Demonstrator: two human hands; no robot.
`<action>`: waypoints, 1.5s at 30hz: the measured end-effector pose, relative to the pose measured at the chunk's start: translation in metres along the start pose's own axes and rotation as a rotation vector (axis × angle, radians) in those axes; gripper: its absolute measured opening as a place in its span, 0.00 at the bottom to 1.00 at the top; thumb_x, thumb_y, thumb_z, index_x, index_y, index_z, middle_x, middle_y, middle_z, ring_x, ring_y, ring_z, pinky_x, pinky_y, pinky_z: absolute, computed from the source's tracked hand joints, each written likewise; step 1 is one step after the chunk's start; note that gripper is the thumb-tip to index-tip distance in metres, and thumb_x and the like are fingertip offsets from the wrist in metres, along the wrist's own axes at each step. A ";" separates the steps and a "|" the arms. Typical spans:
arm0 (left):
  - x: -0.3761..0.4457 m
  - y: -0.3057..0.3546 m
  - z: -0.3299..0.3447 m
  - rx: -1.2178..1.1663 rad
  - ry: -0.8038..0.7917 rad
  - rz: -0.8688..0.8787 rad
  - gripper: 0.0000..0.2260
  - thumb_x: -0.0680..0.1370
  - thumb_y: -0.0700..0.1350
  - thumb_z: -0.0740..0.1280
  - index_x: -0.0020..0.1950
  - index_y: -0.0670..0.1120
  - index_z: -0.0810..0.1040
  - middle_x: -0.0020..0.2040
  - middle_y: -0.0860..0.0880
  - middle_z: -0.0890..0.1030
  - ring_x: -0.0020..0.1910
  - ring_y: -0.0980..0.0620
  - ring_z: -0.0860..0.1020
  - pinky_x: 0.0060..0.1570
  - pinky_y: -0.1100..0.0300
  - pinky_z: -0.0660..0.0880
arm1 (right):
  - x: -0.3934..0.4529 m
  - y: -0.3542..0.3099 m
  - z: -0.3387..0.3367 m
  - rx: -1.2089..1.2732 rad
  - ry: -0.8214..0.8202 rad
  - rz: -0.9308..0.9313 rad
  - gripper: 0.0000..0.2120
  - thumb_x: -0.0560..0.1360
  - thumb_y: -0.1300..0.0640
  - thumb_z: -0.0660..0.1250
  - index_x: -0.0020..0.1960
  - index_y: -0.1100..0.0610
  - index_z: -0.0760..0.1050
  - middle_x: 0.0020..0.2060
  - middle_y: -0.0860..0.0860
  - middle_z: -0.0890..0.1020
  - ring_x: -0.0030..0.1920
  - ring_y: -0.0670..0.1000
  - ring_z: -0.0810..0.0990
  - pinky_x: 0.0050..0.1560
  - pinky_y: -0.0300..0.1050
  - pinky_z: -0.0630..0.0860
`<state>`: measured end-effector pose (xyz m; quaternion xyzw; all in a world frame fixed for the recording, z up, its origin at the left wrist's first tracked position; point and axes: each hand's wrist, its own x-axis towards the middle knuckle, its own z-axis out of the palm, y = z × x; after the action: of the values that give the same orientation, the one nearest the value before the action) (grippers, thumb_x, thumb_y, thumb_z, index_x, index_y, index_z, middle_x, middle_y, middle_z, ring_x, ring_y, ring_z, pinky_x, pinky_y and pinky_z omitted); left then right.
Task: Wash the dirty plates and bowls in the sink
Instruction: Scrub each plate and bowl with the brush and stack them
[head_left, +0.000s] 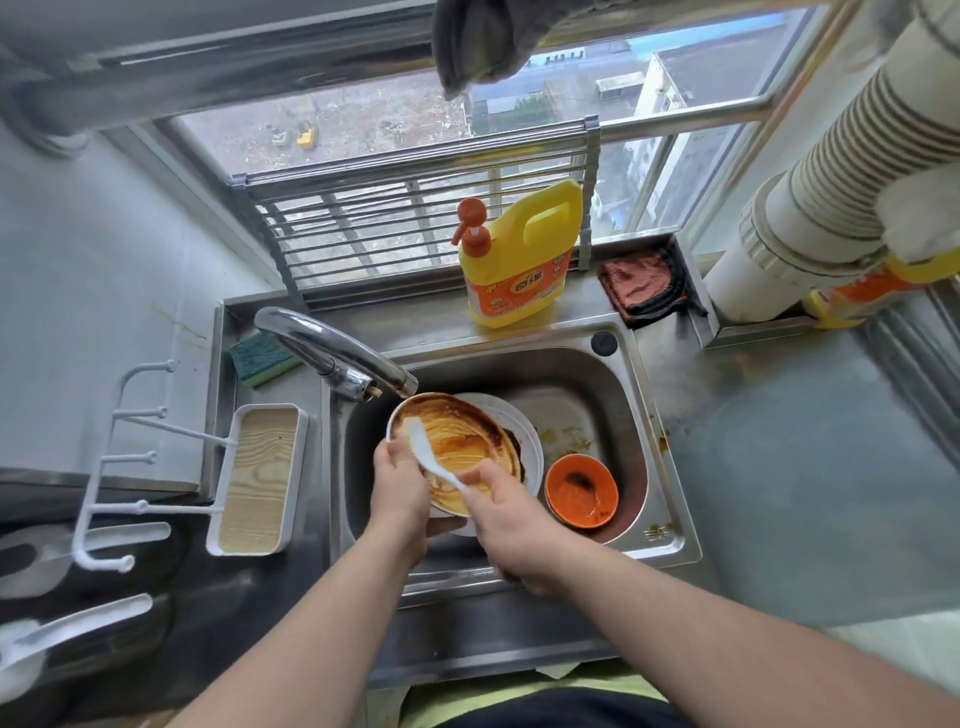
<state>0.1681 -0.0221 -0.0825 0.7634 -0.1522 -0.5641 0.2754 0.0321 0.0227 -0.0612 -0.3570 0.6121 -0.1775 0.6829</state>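
Observation:
A white plate (457, 441) smeared with orange-brown sauce is tilted up over the steel sink (613, 395). My left hand (400, 488) grips its left rim. My right hand (506, 514) pinches the handle of a white spoon (428, 452), whose bowl lies against the plate's dirty face. Behind it lies a second white plate (522, 428). A small orange bowl (582, 491) with sauce residue sits in the sink to the right. The faucet spout (343, 358) ends just above the plate; no water stream is visible.
A yellow detergent bottle (519, 260) with an orange pump stands behind the sink. A green sponge (260, 358) lies at the back left, a reddish cloth (639, 283) at the back right. A white rack with a wood-grain tray (257, 478) sits to the left.

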 end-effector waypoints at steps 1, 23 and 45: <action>0.002 0.004 -0.002 -0.028 0.002 -0.032 0.17 0.87 0.63 0.46 0.73 0.62 0.64 0.56 0.45 0.79 0.52 0.36 0.83 0.42 0.30 0.82 | -0.007 0.007 -0.001 -0.026 -0.051 -0.008 0.07 0.87 0.47 0.56 0.61 0.40 0.72 0.31 0.51 0.72 0.22 0.48 0.66 0.22 0.40 0.63; 0.023 -0.016 -0.021 0.434 0.280 0.387 0.18 0.89 0.51 0.55 0.79 0.57 0.67 0.60 0.50 0.78 0.61 0.42 0.77 0.61 0.48 0.72 | 0.035 0.035 -0.054 -0.290 0.171 0.141 0.10 0.86 0.50 0.55 0.62 0.42 0.73 0.41 0.53 0.80 0.36 0.52 0.75 0.35 0.48 0.72; 0.021 -0.020 -0.025 0.468 0.246 0.537 0.17 0.88 0.50 0.56 0.78 0.58 0.67 0.62 0.49 0.78 0.59 0.45 0.77 0.61 0.46 0.75 | 0.023 0.026 -0.066 -0.684 0.213 -0.096 0.15 0.88 0.44 0.53 0.73 0.41 0.65 0.38 0.48 0.82 0.35 0.50 0.81 0.34 0.50 0.78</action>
<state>0.1968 -0.0111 -0.1052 0.8007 -0.4375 -0.3258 0.2478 -0.0322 0.0071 -0.0958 -0.5727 0.6864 -0.0307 0.4471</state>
